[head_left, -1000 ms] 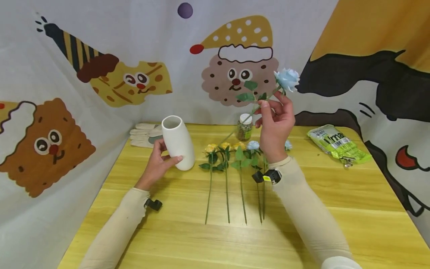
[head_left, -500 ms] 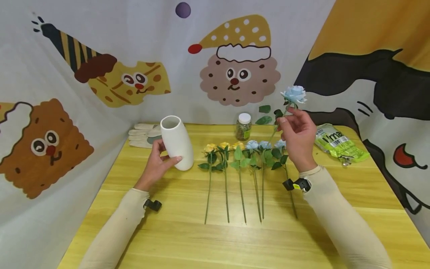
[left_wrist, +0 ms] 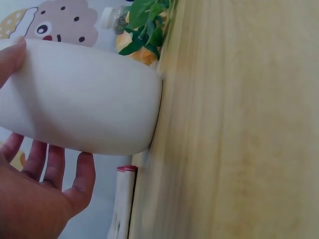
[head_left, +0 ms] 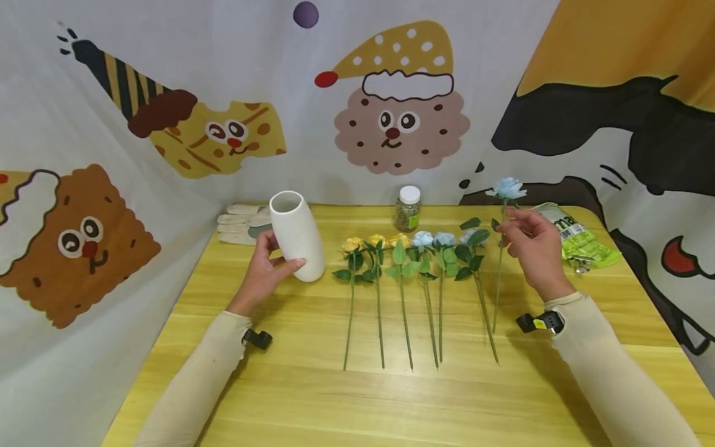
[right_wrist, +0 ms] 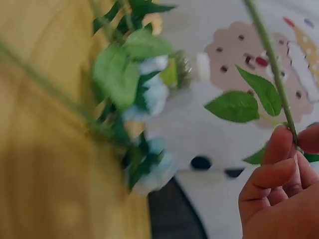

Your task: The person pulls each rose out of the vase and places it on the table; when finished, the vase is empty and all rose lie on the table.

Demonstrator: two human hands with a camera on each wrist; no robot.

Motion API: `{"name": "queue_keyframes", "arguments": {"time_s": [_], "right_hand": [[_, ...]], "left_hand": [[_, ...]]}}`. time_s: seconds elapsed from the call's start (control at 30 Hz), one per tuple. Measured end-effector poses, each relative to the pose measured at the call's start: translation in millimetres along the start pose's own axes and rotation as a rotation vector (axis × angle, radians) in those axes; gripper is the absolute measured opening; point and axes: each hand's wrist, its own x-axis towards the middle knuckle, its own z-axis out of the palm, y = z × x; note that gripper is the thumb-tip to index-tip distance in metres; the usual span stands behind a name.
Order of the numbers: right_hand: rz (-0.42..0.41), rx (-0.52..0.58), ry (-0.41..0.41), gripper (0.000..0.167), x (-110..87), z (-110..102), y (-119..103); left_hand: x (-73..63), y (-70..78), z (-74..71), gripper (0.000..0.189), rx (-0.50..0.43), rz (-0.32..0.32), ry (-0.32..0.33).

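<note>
My left hand (head_left: 265, 270) grips a white vase (head_left: 298, 242), thumb in front and fingers round its far side. In the left wrist view the vase (left_wrist: 84, 99) has its base right at the tabletop. At the right, my right hand (head_left: 533, 248) pinches the green stem of a blue artificial rose (head_left: 508, 187), bloom up and stem nearly upright. The right wrist view shows thumb and fingertips on that stem (right_wrist: 274, 55) beside its leaves. Between the hands lies a row of roses: yellow roses (head_left: 354, 244) to the left, blue roses (head_left: 422, 239) to the right, stems toward me.
A white-lidded jar (head_left: 409, 211) stands behind the row on the wooden table (head_left: 419, 403). Pale gloves (head_left: 237, 225) lie behind the vase. A green and white bag (head_left: 592, 242) with small metal pieces (head_left: 582, 264) lies back right. A cartoon-printed cloth (head_left: 313, 143) hangs behind.
My right hand has carried the blue rose rightward and down, past the row, and its stem has swung from slanted to nearly upright. The left hand and vase have stayed in place.
</note>
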Motion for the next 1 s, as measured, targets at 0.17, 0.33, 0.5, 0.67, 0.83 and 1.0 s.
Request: {"name": "queue_keyframes", "arguments": {"time_s": [0.17, 0.33, 0.5, 0.67, 0.83, 1.0], "right_hand": [[0.109, -0.034, -0.016, 0.021, -1.1, -22.9, 16.2], [0.185, -0.21, -0.042, 0.017, -2.4, -40.5, 28.0], [0.275, -0.366, -0.102, 0.021, -4.5, -52.8, 42.6], [0.36, -0.431, -0.17, 0.042, -3.5, -61.6, 60.0], [0.397, -0.501, -0.286, 0.051, -1.7, -64.9, 67.6], [0.423, -0.548, -0.35, 0.049, -0.4, -63.0, 65.8]], "left_hand": [[2.1, 1.5, -0.8, 0.073, 0.011, -0.002, 0.002], [2.9, 1.3, -0.8, 0.074, 0.004, -0.004, 0.0], [0.3, -1.3, -1.5, 0.074, 0.001, -0.015, -0.005], [-1.5, -1.0, -0.9, 0.073, -0.02, -0.027, -0.009], [-0.3, -1.7, -0.4, 0.072, -0.023, -0.026, -0.009], [0.0, -3.2, -1.0, 0.071, -0.023, -0.016, -0.002]]}}
